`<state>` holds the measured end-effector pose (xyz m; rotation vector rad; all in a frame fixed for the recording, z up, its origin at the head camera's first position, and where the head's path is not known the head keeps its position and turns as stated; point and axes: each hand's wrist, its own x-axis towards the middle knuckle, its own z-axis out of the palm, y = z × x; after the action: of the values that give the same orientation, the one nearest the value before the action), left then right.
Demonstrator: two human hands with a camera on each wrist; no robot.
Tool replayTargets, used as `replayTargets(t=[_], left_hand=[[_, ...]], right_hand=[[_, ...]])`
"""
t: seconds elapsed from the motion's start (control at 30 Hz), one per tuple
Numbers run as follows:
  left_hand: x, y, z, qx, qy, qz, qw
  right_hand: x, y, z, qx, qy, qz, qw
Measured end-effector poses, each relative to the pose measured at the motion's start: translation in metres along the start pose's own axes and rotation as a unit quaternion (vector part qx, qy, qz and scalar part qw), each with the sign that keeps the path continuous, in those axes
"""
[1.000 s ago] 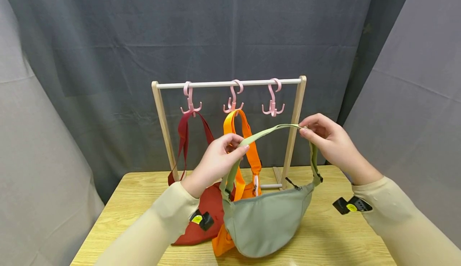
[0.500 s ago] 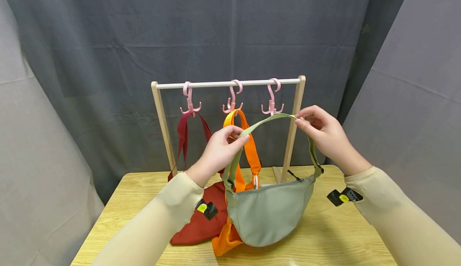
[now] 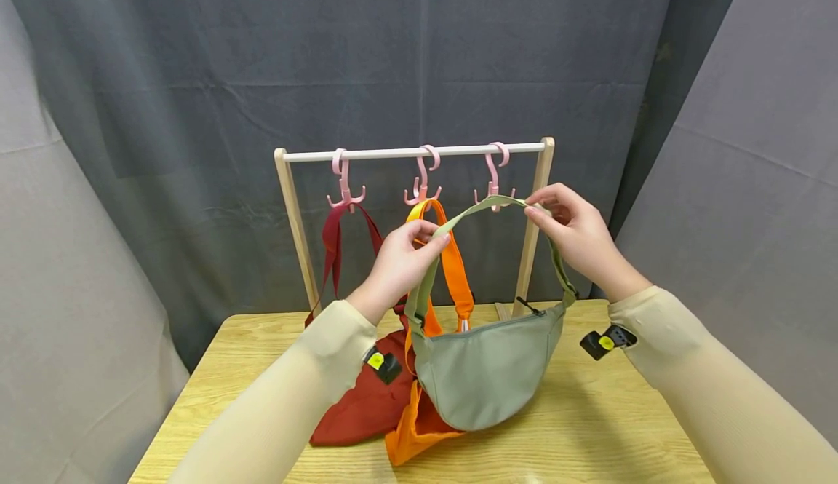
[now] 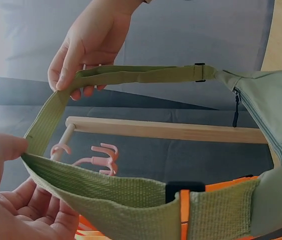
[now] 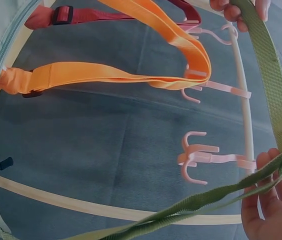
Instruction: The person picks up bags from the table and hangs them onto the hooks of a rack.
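Observation:
A sage-green shoulder bag [image 3: 491, 375] hangs from its webbing strap [image 3: 474, 209], lifted above the table. My left hand [image 3: 402, 262] pinches the strap's left part between thumb and fingers. On the strap's right part, my right hand [image 3: 569, 229] pinches it the same way. Between the hands the strap rises in front of the right pink hook [image 3: 494, 191]; in the right wrist view that hook [image 5: 196, 157] stands free inside the strap loop. A black zipper pull [image 3: 529, 305] sticks up at the bag's top right.
A wooden rack [image 3: 297, 233] with a white bar [image 3: 386, 153] stands at the back. A red bag [image 3: 366, 411] hangs by its strap from the left hook [image 3: 345, 189], an orange bag [image 3: 412, 433] from the middle hook [image 3: 421, 187]. Both bags' bodies reach the table [image 3: 255, 367].
Both hands have risen, lifting the green bag, and the right hand has shifted left. The strap top has moved up to the height of the right hook.

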<state>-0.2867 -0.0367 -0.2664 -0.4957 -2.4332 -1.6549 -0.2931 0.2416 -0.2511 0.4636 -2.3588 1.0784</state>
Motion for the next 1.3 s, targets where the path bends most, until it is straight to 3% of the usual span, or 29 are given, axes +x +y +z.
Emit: replayTargets(t=[0.4,1.3], left_hand=[[0.016,-0.007,0.006,-0.004,0.019,-0.006,0.9998],[0.032,-0.020,0.022,-0.009,0.037,-0.022,0.9990]], right_hand=[[0.016,0.008,0.012,0.009,0.012,0.011,0.9998],[0.029,0.034,0.038,0.055,0.055,0.043,0.9960]])
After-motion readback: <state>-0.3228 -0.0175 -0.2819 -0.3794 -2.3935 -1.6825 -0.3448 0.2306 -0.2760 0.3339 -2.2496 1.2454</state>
